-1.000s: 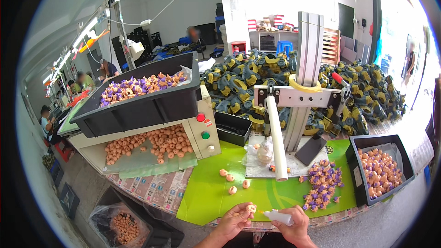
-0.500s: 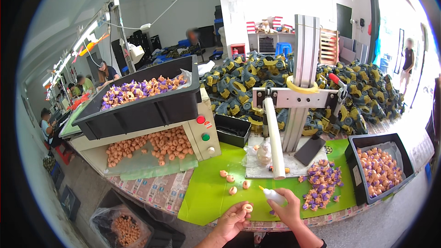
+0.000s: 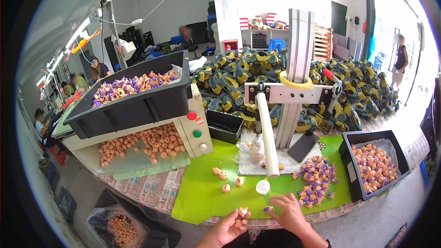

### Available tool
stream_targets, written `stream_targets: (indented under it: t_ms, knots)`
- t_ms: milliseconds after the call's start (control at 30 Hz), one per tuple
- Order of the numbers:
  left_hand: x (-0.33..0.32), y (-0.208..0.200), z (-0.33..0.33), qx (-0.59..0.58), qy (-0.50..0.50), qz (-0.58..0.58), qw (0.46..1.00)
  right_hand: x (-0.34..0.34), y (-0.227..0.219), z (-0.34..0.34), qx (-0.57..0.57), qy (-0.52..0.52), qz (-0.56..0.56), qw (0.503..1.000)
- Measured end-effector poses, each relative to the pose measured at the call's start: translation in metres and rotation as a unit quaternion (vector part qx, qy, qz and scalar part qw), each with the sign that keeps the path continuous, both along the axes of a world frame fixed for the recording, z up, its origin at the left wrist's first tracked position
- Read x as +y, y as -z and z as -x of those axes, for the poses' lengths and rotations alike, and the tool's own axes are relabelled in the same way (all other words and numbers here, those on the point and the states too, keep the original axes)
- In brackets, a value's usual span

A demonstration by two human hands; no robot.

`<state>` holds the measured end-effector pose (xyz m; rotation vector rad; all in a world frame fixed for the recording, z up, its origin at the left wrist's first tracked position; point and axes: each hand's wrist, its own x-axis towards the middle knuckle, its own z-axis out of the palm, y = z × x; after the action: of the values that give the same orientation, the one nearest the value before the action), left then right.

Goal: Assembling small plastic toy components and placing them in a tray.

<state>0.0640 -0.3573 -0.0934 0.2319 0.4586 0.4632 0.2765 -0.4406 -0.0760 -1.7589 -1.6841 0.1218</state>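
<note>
My left hand [image 3: 225, 230] is closed round small peach-coloured hollow plastic balls; one ball [image 3: 242, 211] shows at the fingertips and another [image 3: 238, 223] lies just below it. Between the thumb and fingers of my right hand [image 3: 290, 215] is a small purple-and-peach plastic piece [image 3: 268, 209], close to the left hand. A white squeeze bottle [image 3: 262, 187] with a yellow tip stands upright on the green mat [image 3: 197, 193], beyond the right fingers. Several loose peach balls [image 3: 226, 188] rest on the mat to the left. Purple-and-peach pieces [image 3: 317, 179] form a heap on the right.
A press stand with a white lever [image 3: 268, 142] rises behind the bottle, with a dark phone-like slab [image 3: 303, 147] on its base. Black bins [image 3: 347, 156] of parts stand right and upper left, the latter on a machine [image 3: 202, 128]. Yellow-and-grey toy parts [image 3: 358, 92] pile up behind.
My right hand has let go of the white bottle, which now stands on the mat, and has taken hold of a purple-and-peach piece. My left hand keeps the balls. The view has shifted slightly.
</note>
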Motion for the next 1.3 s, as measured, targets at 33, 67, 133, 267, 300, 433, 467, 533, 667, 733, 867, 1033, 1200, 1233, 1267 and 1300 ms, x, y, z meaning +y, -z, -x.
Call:
stream_targets:
  t_ms: [33,67,133,267,300,433,467,533,667,733,867,1033,1200,1233,1267,1300]
  knots:
    - [-0.001,0.0,-0.002,-0.001,0.002,0.001,1.0,-0.002,0.002,0.003,-0.001,0.002,0.001,1.0]
    - [-0.002,0.0,-0.005,0.001,0.014,-0.013,1.0,-0.004,0.004,0.006,-0.014,-0.021,0.023,0.999]
    - [-0.003,-0.002,-0.01,0.003,0.024,-0.029,0.999,-0.002,0.015,0.007,-0.03,-0.045,0.049,0.997]
    - [-0.007,-0.009,-0.01,0.02,0.029,-0.062,0.997,0.001,0.007,0.005,-0.06,-0.023,0.056,0.996]
    - [-0.008,-0.009,-0.009,0.017,0.03,-0.077,0.996,-0.001,0.004,0.006,-0.005,-0.011,0.03,0.999]
    - [-0.009,-0.001,-0.006,0.005,0.043,-0.084,0.996,-0.01,-0.015,0.015,0.281,-0.025,0.021,0.959]
    - [-0.011,-0.002,-0.006,0.011,0.05,-0.088,0.995,-0.011,-0.013,0.019,0.282,-0.024,0.022,0.959]
    - [-0.012,-0.004,-0.008,0.015,0.059,-0.092,0.994,-0.013,-0.008,0.025,0.45,-0.032,-0.02,0.892]
    - [-0.014,-0.005,-0.01,0.036,0.073,-0.11,0.991,-0.022,-0.012,0.032,0.411,-0.015,0.002,0.912]
    - [-0.014,-0.005,-0.01,0.044,0.071,-0.112,0.99,-0.024,-0.016,0.032,0.296,-0.009,0.0,0.955]
    - [-0.014,-0.005,-0.01,0.032,0.082,-0.129,0.988,-0.023,-0.012,0.031,0.317,-0.011,0.004,0.948]
    - [-0.009,0.019,-0.003,0.013,0.122,-0.138,0.983,-0.025,-0.025,0.024,0.28,-0.047,0.019,0.959]
    - [-0.004,0.017,-0.007,0.077,0.091,-0.317,0.941,-0.023,-0.03,0.018,0.255,-0.085,0.017,0.963]
    - [-0.005,0.017,-0.006,0.076,0.09,-0.318,0.941,-0.023,-0.031,0.019,0.257,-0.092,0.015,0.962]
    - [-0.006,0.016,-0.005,0.059,0.094,-0.283,0.953,-0.024,-0.03,0.02,0.256,-0.093,0.015,0.962]
    - [-0.006,0.014,-0.007,0.043,0.1,-0.246,0.963,-0.024,-0.026,0.02,0.274,-0.083,0.012,0.958]
